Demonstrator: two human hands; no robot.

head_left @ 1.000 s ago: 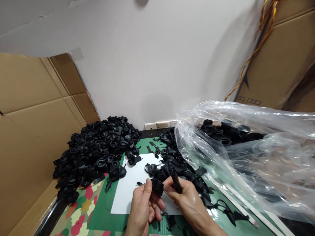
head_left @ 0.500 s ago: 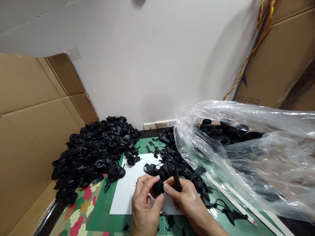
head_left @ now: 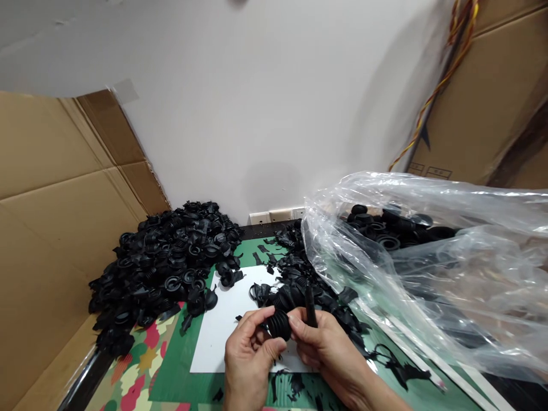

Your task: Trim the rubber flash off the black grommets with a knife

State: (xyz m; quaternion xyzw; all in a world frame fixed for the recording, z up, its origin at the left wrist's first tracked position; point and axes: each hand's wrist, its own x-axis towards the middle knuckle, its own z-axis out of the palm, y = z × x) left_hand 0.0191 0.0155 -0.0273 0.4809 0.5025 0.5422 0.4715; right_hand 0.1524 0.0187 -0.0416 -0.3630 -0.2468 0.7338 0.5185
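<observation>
Ribbed piece [head_left: 280, 326] inside left grip [head_left: 248, 358]

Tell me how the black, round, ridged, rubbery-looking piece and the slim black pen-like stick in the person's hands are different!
The ridged piece is chunky and round, with rings around it; the pen-like stick is long and slim, with no rings showing. The left hand pinches the ridged piece, while the right hand holds the pen-like stick nearly upright. Both are black.
</observation>
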